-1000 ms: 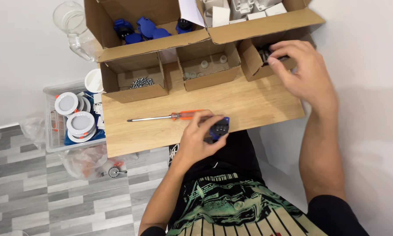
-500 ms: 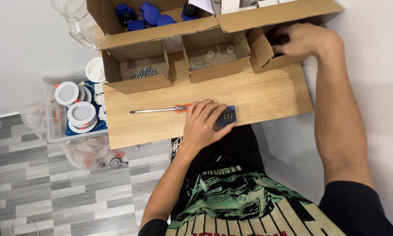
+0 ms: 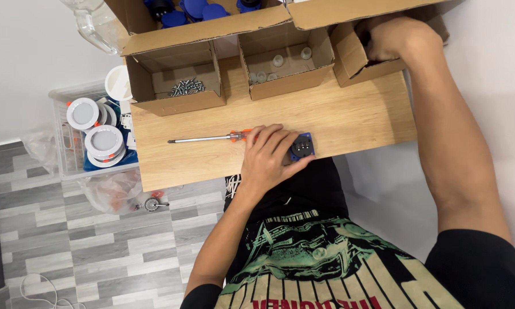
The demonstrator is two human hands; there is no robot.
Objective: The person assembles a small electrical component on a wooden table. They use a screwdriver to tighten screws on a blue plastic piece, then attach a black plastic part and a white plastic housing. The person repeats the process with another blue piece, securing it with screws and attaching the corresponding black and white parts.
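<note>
While our left hand (image 3: 271,157) presses down with curled fingers on the small blue-and-black plastic socket part (image 3: 301,148) at the near edge of the wooden table (image 3: 349,117), we judge it light, rigid and best pinched by its sides. Our right hand (image 3: 395,35) reaches into 1 small cardboard box (image 3: 354,54); we cannot tell its grip. An orange-handled screwdriver (image 3: 203,138) lies just beside.

Worktop (image 3: 349,123) at centre, three open boxes along far edge: left box (image 3: 174,86) with screws (image 3: 187,87) inside, middle box (image 3: 285,63), right box (image 3: 363,54) with right hand (image 3: 397,37) inside. Screwdriver (image 3: 211,138) near front edge, left of left hand (image 3: 271,157), which lies on a small part (image 3: 301,147). Bin of round fittings (image 3: 94,134) on floor (image 3: 85,240), left of worktop.
</note>
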